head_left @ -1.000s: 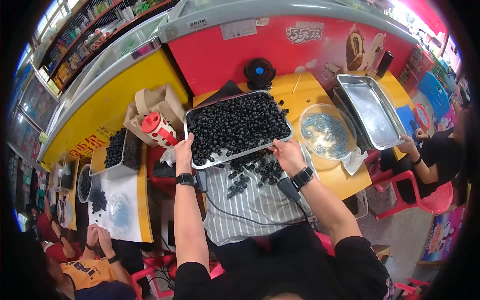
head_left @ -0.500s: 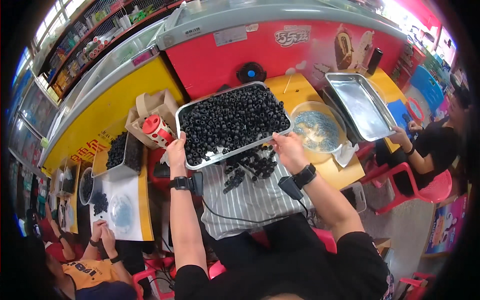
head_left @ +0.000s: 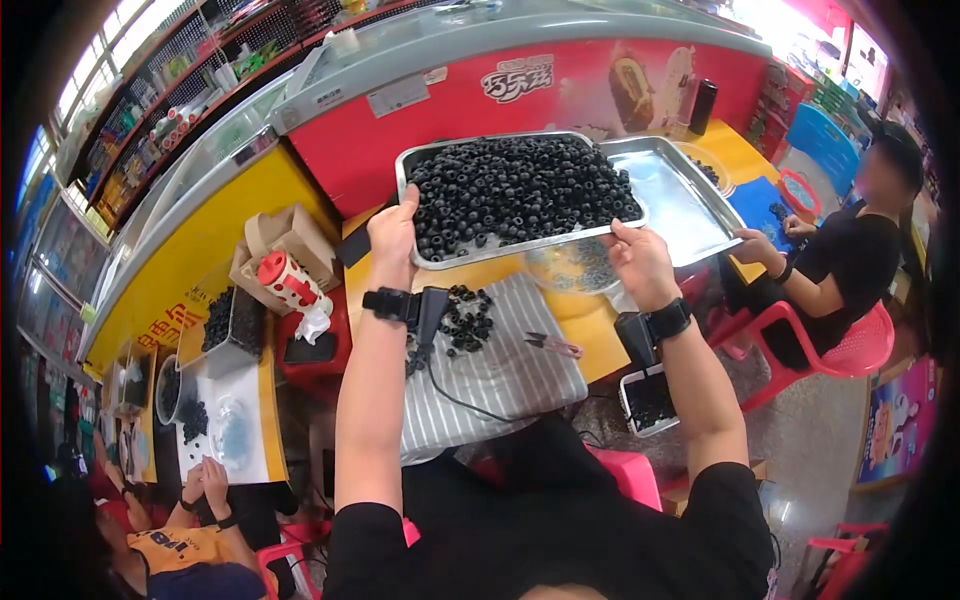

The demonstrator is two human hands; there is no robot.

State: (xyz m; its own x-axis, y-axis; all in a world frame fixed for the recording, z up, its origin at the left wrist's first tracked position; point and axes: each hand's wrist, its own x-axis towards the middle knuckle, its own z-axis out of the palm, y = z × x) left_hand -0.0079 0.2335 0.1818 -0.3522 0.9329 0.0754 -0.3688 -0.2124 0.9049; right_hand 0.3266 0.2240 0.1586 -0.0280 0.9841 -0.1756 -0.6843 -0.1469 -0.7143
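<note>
Silvery metal formed the tray, heaped with black rings, held up over the yellow table; left hand and right hand gripped its near corners, probably to share the weight evenly.

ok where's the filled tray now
In the head view, the filled tray is upper centre, held between left hand and right hand, left of the bare tray.
</note>
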